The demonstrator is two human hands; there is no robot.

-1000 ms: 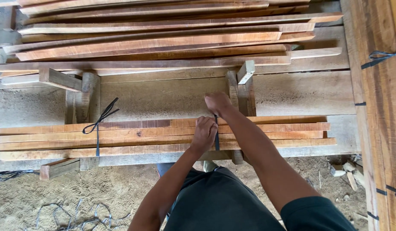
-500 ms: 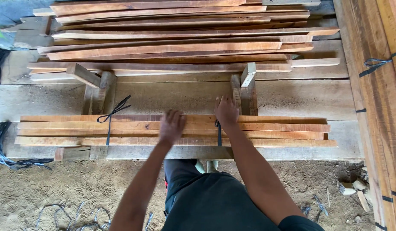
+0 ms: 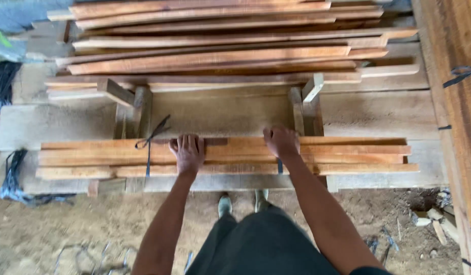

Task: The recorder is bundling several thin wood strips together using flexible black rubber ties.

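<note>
We are pressing both hands flat on a bundle of boards (image 3: 317, 155) lying along the near edge of the worktop (image 3: 378, 114): the left hand (image 3: 187, 152) is resting open, fingers spread, near the left strap (image 3: 148, 147), and the right hand (image 3: 282, 142) is lying palm-down just over the right strap (image 3: 279, 166), gripping nothing. The boards are sitting staggered, their ends uneven, so we are judging that a careless lift could let one slide out of the ties. The knot on the left strap is looking loose and could slip. The bundle is lying close to the edge, above our shoes (image 3: 243, 202), so a tipped board could land there; rough edges could splinter bare palms.
</note>
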